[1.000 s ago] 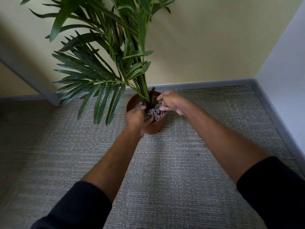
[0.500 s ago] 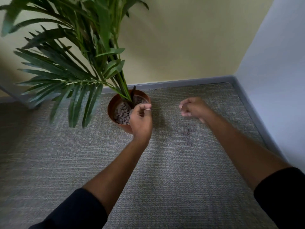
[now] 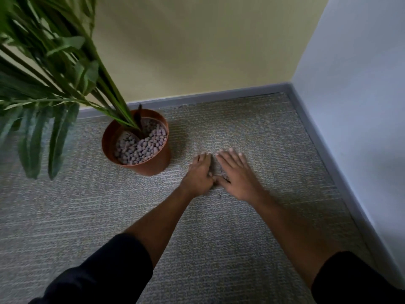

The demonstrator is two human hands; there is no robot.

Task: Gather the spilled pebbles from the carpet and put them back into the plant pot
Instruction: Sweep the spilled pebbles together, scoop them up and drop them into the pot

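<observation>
A terracotta plant pot (image 3: 151, 166) stands on the grey carpet (image 3: 87, 205), filled with grey-pink pebbles (image 3: 142, 145) around a palm plant's stems (image 3: 114, 93). To the pot's right, my left hand (image 3: 200, 174) and my right hand (image 3: 235, 174) lie flat on the carpet side by side, fingers spread, thumbs touching. A few spilled pebbles (image 3: 215, 170) show in the narrow gap between the hands; most of that patch is hidden under my palms. Neither hand holds anything that I can see.
The palm's long green leaves (image 3: 39, 88) hang over the carpet at the left. A grey skirting board (image 3: 219, 97) runs along the yellow back wall and down the pale right wall (image 3: 361, 106), which form a corner at the back right.
Both hands left the pot, moved right and came down flat on the carpet over the spilled pebbles, fingers now spread. The view has turned to the right.
</observation>
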